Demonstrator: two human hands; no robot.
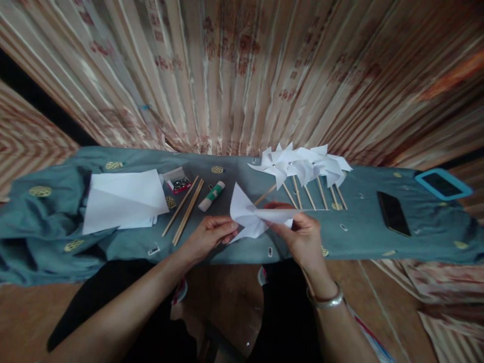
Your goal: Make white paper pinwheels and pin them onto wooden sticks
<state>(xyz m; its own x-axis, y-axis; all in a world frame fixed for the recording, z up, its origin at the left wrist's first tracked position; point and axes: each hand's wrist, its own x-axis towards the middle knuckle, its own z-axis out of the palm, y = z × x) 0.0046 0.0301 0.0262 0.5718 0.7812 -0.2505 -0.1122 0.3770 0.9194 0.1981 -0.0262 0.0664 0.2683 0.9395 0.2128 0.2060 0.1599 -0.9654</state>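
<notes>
Holding the folded white paper (245, 217) over the surface (363, 237), we pinch its left side in our left hand (212, 233) and grip its right side in our right hand (302, 236); glue stick (212, 196) lies beyond the left hand, white pinwheels (333, 164) beyond the right.

There are two hands (207, 233) (303, 233), one held paper (252, 222), one glue stick (212, 196), one bracelet (329, 302).

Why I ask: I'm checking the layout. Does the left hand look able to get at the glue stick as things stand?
Probably yes: the glue stick lies just beyond the left hand, with only cloth showing between them. Its fingertips are at the folded paper, and may need freeing first.
</notes>
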